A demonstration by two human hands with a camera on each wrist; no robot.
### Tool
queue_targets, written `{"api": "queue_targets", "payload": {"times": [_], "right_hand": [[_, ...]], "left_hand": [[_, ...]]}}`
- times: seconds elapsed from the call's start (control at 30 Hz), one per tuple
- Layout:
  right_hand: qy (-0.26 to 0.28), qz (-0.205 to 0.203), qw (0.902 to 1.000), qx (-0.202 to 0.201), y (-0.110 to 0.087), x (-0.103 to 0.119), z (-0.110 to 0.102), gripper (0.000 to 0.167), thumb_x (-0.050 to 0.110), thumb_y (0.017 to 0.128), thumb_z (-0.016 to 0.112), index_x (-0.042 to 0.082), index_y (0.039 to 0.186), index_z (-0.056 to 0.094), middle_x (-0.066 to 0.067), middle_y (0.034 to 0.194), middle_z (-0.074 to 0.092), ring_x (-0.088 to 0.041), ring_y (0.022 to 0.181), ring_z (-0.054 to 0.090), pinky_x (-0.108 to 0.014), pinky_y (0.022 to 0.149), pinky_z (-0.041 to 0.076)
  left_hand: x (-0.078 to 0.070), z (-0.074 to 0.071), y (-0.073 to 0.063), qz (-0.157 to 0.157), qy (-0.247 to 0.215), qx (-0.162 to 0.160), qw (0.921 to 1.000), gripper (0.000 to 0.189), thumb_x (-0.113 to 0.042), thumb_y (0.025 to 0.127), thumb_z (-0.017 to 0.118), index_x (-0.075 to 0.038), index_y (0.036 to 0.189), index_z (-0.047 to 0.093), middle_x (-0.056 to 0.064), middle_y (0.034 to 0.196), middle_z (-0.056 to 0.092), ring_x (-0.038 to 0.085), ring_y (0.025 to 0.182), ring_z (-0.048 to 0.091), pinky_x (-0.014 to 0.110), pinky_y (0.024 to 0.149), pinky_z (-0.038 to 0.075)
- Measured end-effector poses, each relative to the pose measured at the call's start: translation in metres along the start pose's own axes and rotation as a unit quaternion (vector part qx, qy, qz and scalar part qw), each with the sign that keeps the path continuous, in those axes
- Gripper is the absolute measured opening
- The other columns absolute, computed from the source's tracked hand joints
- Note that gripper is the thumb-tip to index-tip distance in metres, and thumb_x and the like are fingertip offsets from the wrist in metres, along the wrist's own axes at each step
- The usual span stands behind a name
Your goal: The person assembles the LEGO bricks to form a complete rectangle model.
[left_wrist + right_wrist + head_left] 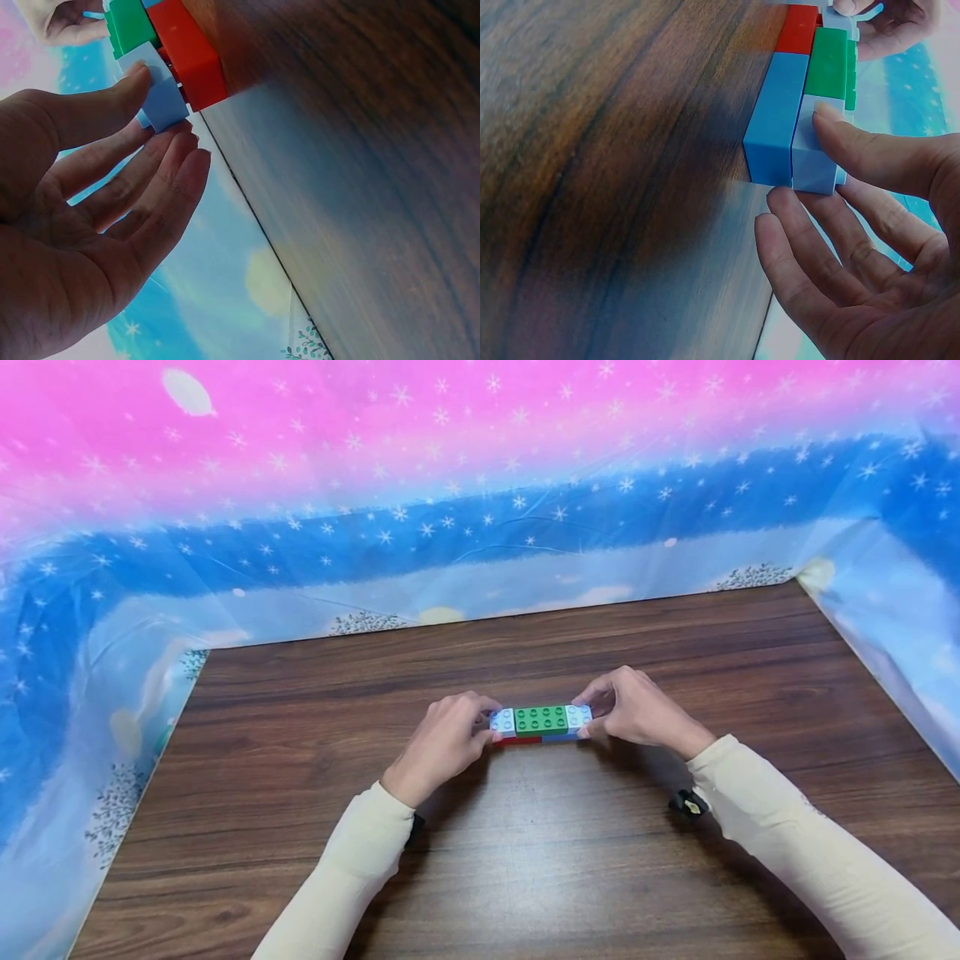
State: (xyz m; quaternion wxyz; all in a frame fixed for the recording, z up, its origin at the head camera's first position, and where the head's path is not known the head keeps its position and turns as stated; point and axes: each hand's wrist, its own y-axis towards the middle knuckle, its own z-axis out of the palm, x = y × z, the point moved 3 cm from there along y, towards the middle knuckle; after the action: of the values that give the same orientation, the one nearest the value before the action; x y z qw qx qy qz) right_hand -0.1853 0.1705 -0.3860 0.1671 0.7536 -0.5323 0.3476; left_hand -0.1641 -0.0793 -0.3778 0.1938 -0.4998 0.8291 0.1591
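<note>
A low row of toy building bricks stands on the table. Its upper layer has a green brick [541,720] in the middle, a pale blue brick [163,94] at the left end and another pale blue brick [816,146] at the right end. Below them lie a red brick [191,56] and a blue brick [776,120]. My left hand [442,739] pinches the left pale brick between thumb and fingers; red studs show in a thin gap beneath it. On the opposite end, my right hand [637,710] pinches the right pale brick, which sits flush on the blue one.
The brown wooden table [300,727] spreads around the bricks. A pink and blue snowflake-printed cloth [465,518] hangs along its back and sides. A black wrist strap piece [687,806] shows beneath the right sleeve.
</note>
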Motion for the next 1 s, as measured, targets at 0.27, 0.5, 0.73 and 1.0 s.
{"api": "queue_targets", "payload": {"times": [0.27,0.5,0.73,1.0], "right_hand": [[-0.007,-0.001,0.9999,-0.008,0.0,-0.0022,0.0002,0.033,0.011,0.079,0.088,0.002,0.109,0.077,-0.009,0.097,0.076,-0.02,0.088,0.071,-0.045,0.081,0.056],[0.002,-0.002,1.0,-0.008,0.0009,-0.0024,0.0015,0.033,0.009,0.079,0.088,0.002,0.11,0.077,-0.01,0.098,0.076,-0.021,0.089,0.072,-0.044,0.081,0.056],[-0.002,-0.004,1.0,-0.006,-0.0004,-0.0006,0.0005,0.033,0.011,0.081,0.087,0.002,0.11,0.077,-0.012,0.101,0.076,-0.022,0.091,0.072,-0.045,0.082,0.056],[0.023,-0.009,0.9997,-0.008,0.001,-0.0016,0.0005,0.031,0.007,0.083,0.085,-0.001,0.111,0.075,-0.013,0.1,0.075,-0.024,0.092,0.072,-0.042,0.082,0.057]], "left_hand": [[-0.0037,0.0009,0.0013,0.007,0.019,0.002,0.9998,0.026,-0.009,0.089,0.079,-0.003,0.114,0.074,0.008,0.099,0.07,0.015,0.081,0.06,0.035,0.074,0.053],[-0.0029,0.0014,0.0012,0.008,0.019,-0.001,0.9998,0.026,-0.009,0.089,0.079,-0.003,0.114,0.074,0.008,0.1,0.07,0.016,0.081,0.061,0.035,0.074,0.053],[0.0029,0.0038,0.0001,-0.01,-0.03,-0.01,0.9995,0.027,-0.008,0.089,0.079,-0.004,0.116,0.074,0.01,0.107,0.071,0.02,0.094,0.071,0.038,0.08,0.053],[0.0046,0.0039,0.0043,-0.015,-0.051,-0.01,0.9985,0.028,-0.008,0.09,0.078,-0.003,0.117,0.072,0.012,0.108,0.072,0.018,0.091,0.072,0.036,0.077,0.055]]}}
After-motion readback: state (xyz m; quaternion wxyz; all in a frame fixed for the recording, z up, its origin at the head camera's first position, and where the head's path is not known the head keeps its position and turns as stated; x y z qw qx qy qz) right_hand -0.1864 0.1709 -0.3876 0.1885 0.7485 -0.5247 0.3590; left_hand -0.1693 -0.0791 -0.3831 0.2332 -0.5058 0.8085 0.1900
